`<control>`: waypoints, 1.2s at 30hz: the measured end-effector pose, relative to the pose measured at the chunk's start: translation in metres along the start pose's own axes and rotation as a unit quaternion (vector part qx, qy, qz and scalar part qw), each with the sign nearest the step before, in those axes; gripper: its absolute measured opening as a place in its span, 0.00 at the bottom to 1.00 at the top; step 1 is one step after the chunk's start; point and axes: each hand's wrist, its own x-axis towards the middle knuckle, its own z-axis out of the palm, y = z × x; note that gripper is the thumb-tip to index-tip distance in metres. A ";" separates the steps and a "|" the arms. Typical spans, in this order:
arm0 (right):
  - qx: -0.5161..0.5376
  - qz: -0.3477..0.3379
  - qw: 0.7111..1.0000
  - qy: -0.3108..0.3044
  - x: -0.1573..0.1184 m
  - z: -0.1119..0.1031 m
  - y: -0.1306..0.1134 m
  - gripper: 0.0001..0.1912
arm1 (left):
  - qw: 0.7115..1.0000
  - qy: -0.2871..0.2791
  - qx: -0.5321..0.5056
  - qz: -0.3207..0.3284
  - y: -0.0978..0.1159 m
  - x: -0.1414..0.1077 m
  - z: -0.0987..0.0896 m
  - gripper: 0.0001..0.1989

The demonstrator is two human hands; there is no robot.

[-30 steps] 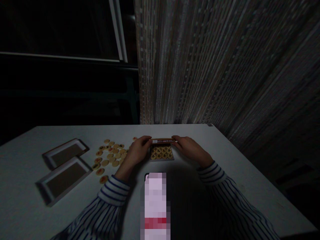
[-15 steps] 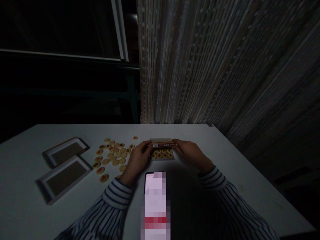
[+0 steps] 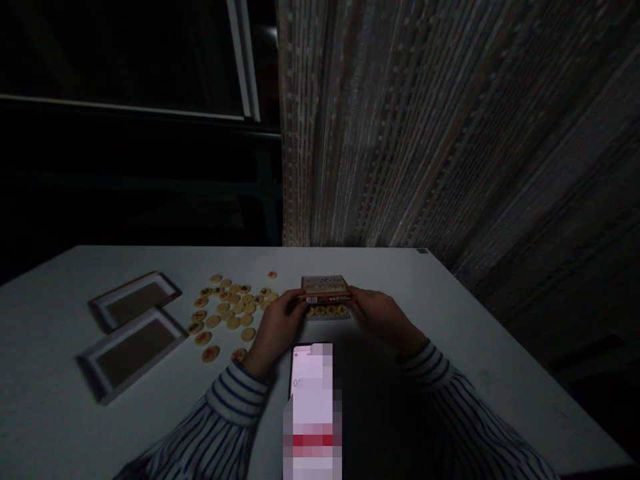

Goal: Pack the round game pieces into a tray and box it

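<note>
Handling: best be holding both ends of the brown-and-cream rectangular card-like lid [image 3: 324, 287] level over the shallow grey-edged tray [image 3: 327, 318] of round tan discs [image 3: 331, 311] at twelve o'clock. Grip: your left hand [image 3: 276, 325] is pinching the lid's nine-o'clock end, thumb and fingers nearly closed; your right hand [image 3: 384, 321] is matching it at three.

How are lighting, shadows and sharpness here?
Head view: dim overall, upper-left background nearly black. Head view: deep shadow on the table right of the phone, whose glowing screen is mostly pixelated. Head view: print on held lid and scattered discs looks soft.
</note>
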 end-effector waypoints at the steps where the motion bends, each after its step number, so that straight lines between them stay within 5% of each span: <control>1: 0.002 -0.003 1.000 0.002 -0.001 0.003 0.000 0.20 | 1.000 0.000 0.002 -0.001 0.000 -0.001 0.000 0.16; 23: -0.042 -0.001 0.999 -0.008 -0.009 0.032 0.003 0.18 | 0.994 -0.020 0.106 -0.004 0.004 -0.016 0.006 0.16; 36: -0.020 0.006 1.000 -0.011 -0.012 0.033 0.002 0.16 | 0.983 -0.021 0.172 0.055 -0.007 -0.018 0.010 0.16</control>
